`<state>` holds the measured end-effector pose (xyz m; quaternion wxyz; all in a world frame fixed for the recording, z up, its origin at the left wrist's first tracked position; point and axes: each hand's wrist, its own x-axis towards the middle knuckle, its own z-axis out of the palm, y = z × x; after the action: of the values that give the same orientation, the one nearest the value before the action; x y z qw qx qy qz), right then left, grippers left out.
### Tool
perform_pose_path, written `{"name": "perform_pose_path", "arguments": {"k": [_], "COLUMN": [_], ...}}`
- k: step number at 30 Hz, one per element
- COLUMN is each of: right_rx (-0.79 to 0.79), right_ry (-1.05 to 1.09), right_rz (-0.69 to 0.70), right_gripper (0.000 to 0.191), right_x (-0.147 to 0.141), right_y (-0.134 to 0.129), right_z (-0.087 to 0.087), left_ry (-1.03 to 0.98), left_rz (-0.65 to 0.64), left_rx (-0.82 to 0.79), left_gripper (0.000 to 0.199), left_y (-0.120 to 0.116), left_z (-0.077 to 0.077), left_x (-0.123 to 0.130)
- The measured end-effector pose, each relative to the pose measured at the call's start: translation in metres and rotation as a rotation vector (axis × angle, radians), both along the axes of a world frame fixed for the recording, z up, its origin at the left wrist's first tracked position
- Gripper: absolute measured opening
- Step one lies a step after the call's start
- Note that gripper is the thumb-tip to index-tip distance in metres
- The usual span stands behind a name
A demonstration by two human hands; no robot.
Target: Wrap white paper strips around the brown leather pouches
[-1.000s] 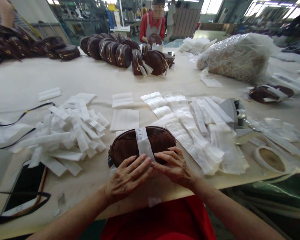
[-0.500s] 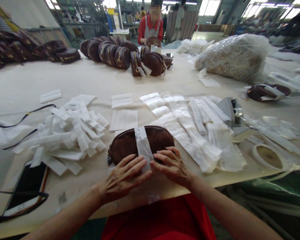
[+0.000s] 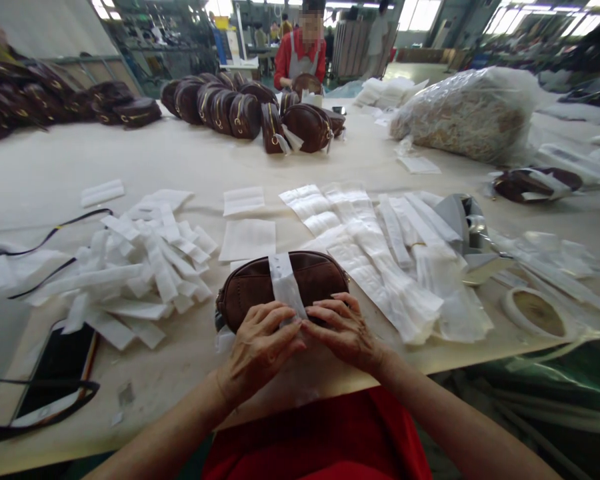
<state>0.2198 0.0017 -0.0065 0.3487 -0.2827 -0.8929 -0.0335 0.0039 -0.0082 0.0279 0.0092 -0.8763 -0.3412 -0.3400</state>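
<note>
A dark brown oval bag (image 3: 250,293) lies near the table's front edge, with a white translucent strip (image 3: 284,280) running across its middle. My left hand (image 3: 265,340) is bent over the bag's lower edge, its fingertips pressed together on the strip's lower end. My right hand (image 3: 343,330) rests on the bag's lower right part, fingers spread, the tips beside the strip. The thumbs nearly meet below the bag. The strip's end is hidden under my fingers.
White foam strips (image 3: 155,267) are heaped at left, beside a phone (image 3: 57,367). White sheets (image 3: 370,260), a tape dispenser (image 3: 465,227) and a tape roll (image 3: 537,313) lie at right. Behind are brown bags (image 3: 220,110), a large plastic sack (image 3: 470,117) and a person in red (image 3: 285,57).
My left hand has moved slightly right, and its fingers have drawn together over the strip's lower end. My right hand and the bag have hardly moved.
</note>
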Motion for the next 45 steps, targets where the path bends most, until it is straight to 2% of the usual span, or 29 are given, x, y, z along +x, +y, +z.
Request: {"name": "perform_pose_path", "arguments": {"k": [4,8,10,14,16,19,23,29,34,40,45], "right_rx": [0.005,-0.037,-0.070,-0.186,-0.213,-0.159,-0.166,-0.214,-0.158,-0.089,-0.097], "right_ry": [0.004,0.046,0.067,0.005,-0.023,0.034,0.160,0.139,0.068,0.049,0.048], "right_rz": [-0.008,-0.008,-0.005,0.100,0.100,0.037,0.078,0.172,0.205,0.251,0.287], "right_gripper": [0.024,0.029,0.032,0.032,0.026,0.020,0.029,0.031,0.033,0.030,0.028], "right_x": [-0.002,0.002,0.006,0.008,0.002,-0.011,-0.025,-0.025,-0.021,-0.018,-0.020], "right_y": [0.002,-0.004,-0.015,-0.050,-0.063,-0.071,-0.067,-0.072,-0.073,-0.048,-0.019], "right_z": [0.002,0.009,0.014,0.018,0.013,0.002,-0.001,0.020,0.035,0.060,0.068], "left_ry": [0.026,0.026,0.019,0.030,0.030,0.022,0.029,0.060,0.089,0.128,0.111], "left_rz": [0.034,0.033,0.031,0.033,0.028,0.030,0.049,0.053,0.022,-0.018,-0.066], "left_rx": [-0.037,0.004,0.030,0.038,0.042,0.050,0.085,0.169,0.191,0.191,0.119], "left_gripper": [0.015,0.014,0.012,0.006,0.007,0.007,0.009,0.014,0.016,0.018,0.026], "left_y": [-0.001,0.000,0.000,-0.001,-0.002,-0.003,-0.005,-0.006,-0.003,-0.003,-0.004], "left_z": [0.004,0.003,0.001,-0.002,-0.003,-0.005,-0.010,-0.018,-0.022,-0.015,-0.012], "left_x": [0.004,0.006,0.006,0.006,0.005,0.004,0.004,0.002,-0.001,-0.003,-0.008]}}
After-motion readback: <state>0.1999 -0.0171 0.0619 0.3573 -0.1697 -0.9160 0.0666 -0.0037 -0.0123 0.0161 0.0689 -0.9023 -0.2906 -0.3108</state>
